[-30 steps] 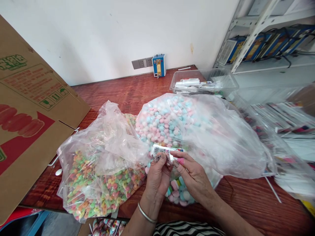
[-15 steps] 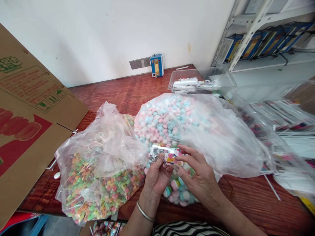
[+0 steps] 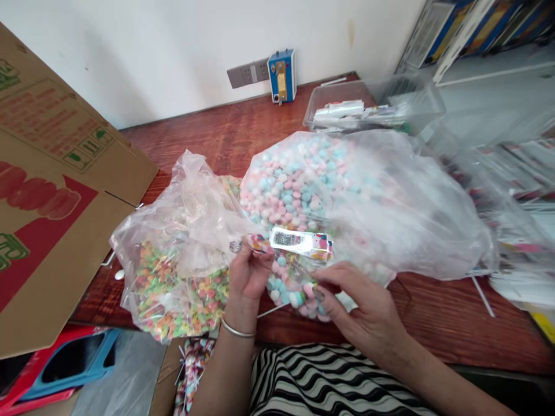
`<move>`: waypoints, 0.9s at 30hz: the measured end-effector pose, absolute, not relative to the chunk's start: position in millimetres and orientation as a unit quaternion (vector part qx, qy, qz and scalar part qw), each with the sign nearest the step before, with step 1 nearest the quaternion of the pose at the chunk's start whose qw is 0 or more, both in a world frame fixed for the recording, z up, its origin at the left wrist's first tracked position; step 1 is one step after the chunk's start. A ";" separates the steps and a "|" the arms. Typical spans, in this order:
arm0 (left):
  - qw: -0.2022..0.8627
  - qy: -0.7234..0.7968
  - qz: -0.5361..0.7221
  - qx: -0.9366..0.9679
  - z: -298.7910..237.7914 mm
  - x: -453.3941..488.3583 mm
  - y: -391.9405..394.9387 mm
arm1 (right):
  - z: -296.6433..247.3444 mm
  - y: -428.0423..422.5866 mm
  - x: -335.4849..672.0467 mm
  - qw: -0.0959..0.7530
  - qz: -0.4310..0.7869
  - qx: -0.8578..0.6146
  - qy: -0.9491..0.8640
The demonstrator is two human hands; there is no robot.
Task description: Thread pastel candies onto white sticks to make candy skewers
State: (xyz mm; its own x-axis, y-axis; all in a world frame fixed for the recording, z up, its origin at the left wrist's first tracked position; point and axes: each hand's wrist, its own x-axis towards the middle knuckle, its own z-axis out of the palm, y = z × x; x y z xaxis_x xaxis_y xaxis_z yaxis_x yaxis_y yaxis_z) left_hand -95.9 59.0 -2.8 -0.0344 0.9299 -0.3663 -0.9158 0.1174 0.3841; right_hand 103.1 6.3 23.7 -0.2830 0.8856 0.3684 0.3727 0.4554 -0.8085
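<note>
My left hand (image 3: 248,271) pinches one end of a small printed packet (image 3: 301,243) with a barcode label, holding it level over the table edge. My right hand (image 3: 358,297) sits just below and to the right of the packet, fingers curled towards the candy, apart from the packet. Behind the hands lies a large clear bag of pink, blue and white candies (image 3: 347,196). To its left is a clear bag of multicoloured ring candies (image 3: 173,260).
A brown cardboard box (image 3: 52,190) leans at the left. A clear plastic tub (image 3: 373,107) with tubes stands at the back right, a blue device (image 3: 281,75) by the wall socket. Plastic-wrapped stock (image 3: 515,196) lies at the right. The wooden table (image 3: 208,138) shows behind.
My right hand has let go of the packet and dropped lower; my left hand now holds it alone, lifted slightly. The view tilted down, showing my striped clothing.
</note>
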 end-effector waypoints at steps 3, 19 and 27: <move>0.660 0.240 0.711 0.040 7.9 -120.3 46.8 | 11.3 -13.2 89.2 0.249 0.412 -0.380 -0.790; 0.697 0.219 0.681 0.038 -21.8 -120.0 -0.2 | -29.9 -69.4 113.8 0.138 0.455 -0.524 -0.707; 0.744 0.249 0.619 0.017 -28.7 -76.8 17.4 | -57.7 -74.8 178.8 0.221 0.294 -0.706 -0.605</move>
